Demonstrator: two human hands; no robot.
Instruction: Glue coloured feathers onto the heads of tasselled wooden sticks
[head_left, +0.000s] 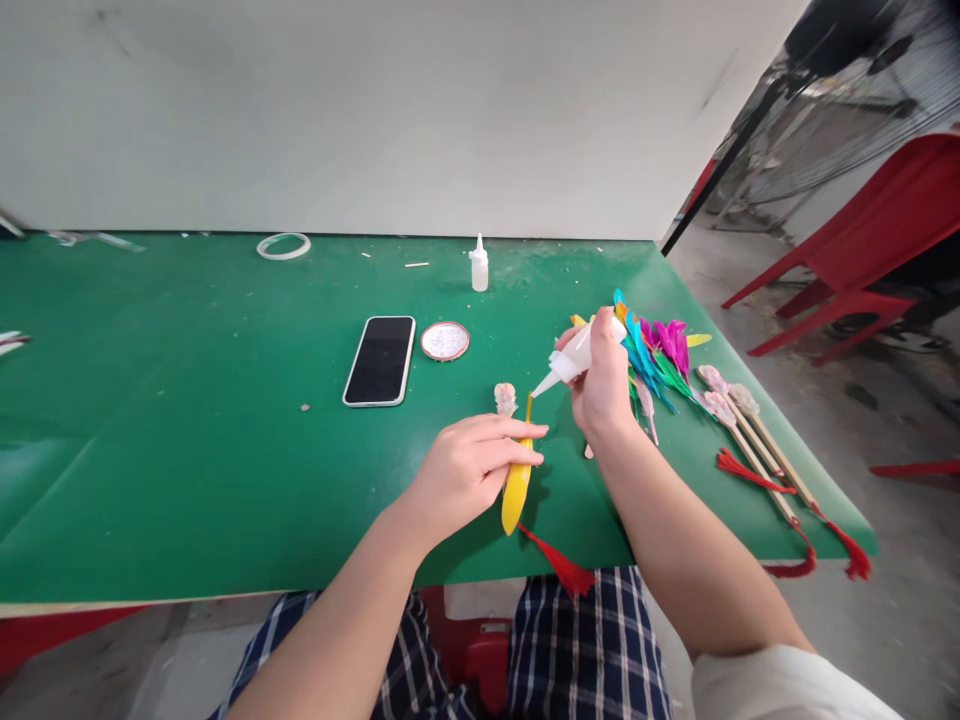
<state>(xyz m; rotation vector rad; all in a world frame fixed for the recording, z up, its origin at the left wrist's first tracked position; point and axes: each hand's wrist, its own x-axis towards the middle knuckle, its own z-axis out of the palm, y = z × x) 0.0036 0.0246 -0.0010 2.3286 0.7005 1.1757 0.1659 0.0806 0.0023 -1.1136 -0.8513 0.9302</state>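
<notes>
Between the fingers of my left hand (474, 462) is a yellow feather (516, 498), its thin stem pointing away from me. My right hand (604, 385) grips a white squeeze bottle (583, 350), tilted so that its pointed nozzle meets or nearly meets the tip of the stem. Just beyond my left fingers lies a stick with a pale carved flower head (505, 398); most of its length is hidden under the hand and feather. A red tassel (562, 566) hangs over the table's front edge below the feather.
Colourful feathers (660, 350) are heaped right of my right hand, near several wooden sticks (757, 440) with flower heads and red tassels. A phone (379, 362), a round disc (445, 341), a small bottle (480, 268) and a tape ring (283, 246) lie on the green table (187, 420).
</notes>
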